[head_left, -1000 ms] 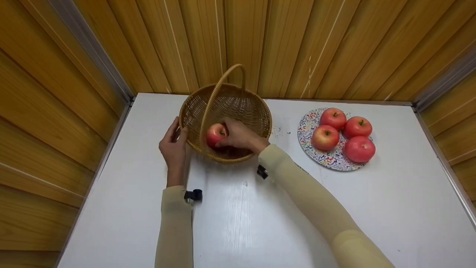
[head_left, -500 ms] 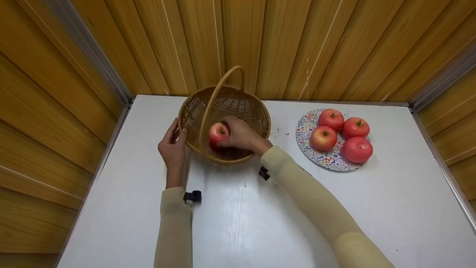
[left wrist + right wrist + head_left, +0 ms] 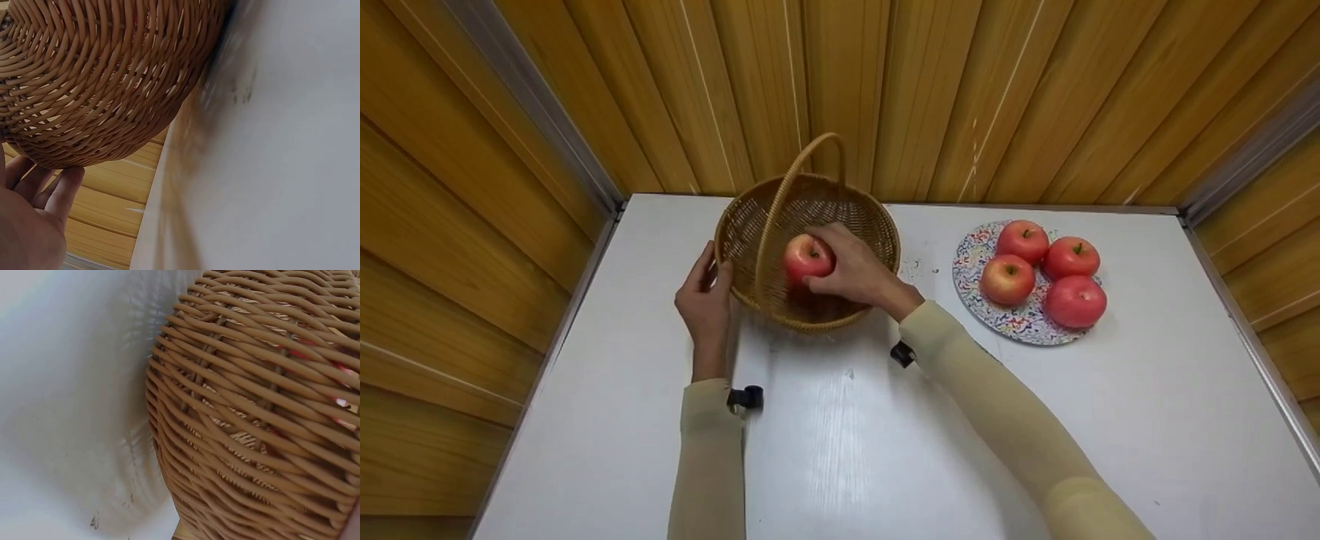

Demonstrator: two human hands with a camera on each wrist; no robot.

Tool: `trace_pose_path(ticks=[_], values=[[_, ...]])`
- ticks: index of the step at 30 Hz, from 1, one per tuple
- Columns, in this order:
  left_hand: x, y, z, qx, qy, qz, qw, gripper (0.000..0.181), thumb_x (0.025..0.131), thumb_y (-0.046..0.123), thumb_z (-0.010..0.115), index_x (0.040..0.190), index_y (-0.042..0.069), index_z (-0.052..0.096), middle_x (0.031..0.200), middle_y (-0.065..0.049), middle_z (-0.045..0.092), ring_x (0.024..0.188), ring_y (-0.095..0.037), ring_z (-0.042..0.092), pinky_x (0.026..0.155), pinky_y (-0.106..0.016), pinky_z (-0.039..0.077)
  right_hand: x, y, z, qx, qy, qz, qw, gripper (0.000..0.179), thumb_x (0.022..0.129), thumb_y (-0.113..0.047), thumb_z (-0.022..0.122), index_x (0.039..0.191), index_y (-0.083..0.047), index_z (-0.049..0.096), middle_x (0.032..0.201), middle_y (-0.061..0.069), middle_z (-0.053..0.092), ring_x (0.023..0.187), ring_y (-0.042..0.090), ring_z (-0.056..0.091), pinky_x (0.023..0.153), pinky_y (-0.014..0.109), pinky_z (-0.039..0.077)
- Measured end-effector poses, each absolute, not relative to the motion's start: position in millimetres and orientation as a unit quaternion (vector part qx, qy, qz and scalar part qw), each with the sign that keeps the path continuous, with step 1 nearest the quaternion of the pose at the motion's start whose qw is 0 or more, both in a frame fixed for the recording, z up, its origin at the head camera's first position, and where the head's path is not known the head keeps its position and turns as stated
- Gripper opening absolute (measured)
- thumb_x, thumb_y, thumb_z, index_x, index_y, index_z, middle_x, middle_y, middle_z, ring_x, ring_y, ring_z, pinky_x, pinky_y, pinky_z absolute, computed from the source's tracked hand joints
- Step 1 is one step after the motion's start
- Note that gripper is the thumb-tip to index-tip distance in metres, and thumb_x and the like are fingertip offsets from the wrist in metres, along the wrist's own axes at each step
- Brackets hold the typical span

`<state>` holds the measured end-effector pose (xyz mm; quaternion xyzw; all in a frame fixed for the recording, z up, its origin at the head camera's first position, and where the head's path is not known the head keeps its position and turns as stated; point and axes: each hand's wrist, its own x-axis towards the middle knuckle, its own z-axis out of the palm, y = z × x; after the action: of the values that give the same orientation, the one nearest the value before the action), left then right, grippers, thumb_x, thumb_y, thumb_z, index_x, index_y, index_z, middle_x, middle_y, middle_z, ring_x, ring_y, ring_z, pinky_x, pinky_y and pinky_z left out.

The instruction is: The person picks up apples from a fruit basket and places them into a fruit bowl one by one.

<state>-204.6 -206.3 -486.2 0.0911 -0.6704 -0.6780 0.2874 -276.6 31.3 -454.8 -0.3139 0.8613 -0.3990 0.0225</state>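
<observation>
A round wicker basket (image 3: 877, 217) with a tall arched handle (image 3: 774, 217) stands towards the back of the white table. My left hand (image 3: 706, 304) holds it at its left side, thumb at the rim and fingers against the outside; the left wrist view has the fingertips (image 3: 72, 173) at the woven wall. My right hand (image 3: 855, 268) reaches over the near right rim and grips a red apple (image 3: 804, 259) inside the basket, its stem upward. Darker red shows just below this apple. In the right wrist view the weave hides most of the red inside.
To the right lies a round speckled plate (image 3: 975, 251) bearing several red apples (image 3: 1075, 301). A wood-panelled wall (image 3: 930, 97) rises right behind the basket and the table's back edge. Side panels flank the white table (image 3: 810, 450).
The apple in my right hand has shifted up and slightly right within the basket, away from the handle's near end. My left hand has kept its place on the basket.
</observation>
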Motion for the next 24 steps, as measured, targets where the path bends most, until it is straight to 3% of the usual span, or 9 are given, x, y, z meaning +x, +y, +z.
trace_pose_path(ticks=[5, 13, 24], values=[[-203.4, -206.7, -486.0, 0.086, -0.677, -0.668, 0.296, 0.04, 0.101, 0.0, 0.068, 0.141, -0.001, 0.066, 0.142, -0.018, 0.065, 0.127, -0.035, 0.065, 0.106, -0.041, 0.054, -271.6, 37.2, -451.9, -0.308, 0.857, -0.412, 0.011, 0.077, 0.085, -0.029, 0.086, 0.151, -0.002, 0.056, 0.137, 0.01, 0.059, 0.119, 0.022, 0.059, 0.099, 0.036, 0.052], [-203.8, -208.2, -489.3, 0.101, -0.68, -0.667, 0.287, 0.041, 0.102, 0.001, 0.068, 0.142, -0.004, 0.064, 0.143, -0.018, 0.064, 0.127, -0.038, 0.065, 0.1, -0.029, 0.056, -263.3, 46.6, -450.6, -0.307, 0.842, -0.443, -0.028, 0.077, 0.086, -0.029, 0.087, 0.152, -0.004, 0.056, 0.141, 0.012, 0.057, 0.125, 0.022, 0.057, 0.105, 0.036, 0.051], [-207.7, -210.7, -494.4, 0.11, -0.673, -0.675, 0.282, 0.042, 0.102, 0.002, 0.069, 0.143, -0.002, 0.064, 0.144, -0.018, 0.064, 0.125, -0.037, 0.066, 0.097, -0.028, 0.058, -253.0, 64.7, -443.3, -0.297, 0.811, -0.499, -0.067, 0.076, 0.085, -0.02, 0.091, 0.146, 0.002, 0.052, 0.14, 0.016, 0.058, 0.125, 0.023, 0.058, 0.105, 0.036, 0.053]])
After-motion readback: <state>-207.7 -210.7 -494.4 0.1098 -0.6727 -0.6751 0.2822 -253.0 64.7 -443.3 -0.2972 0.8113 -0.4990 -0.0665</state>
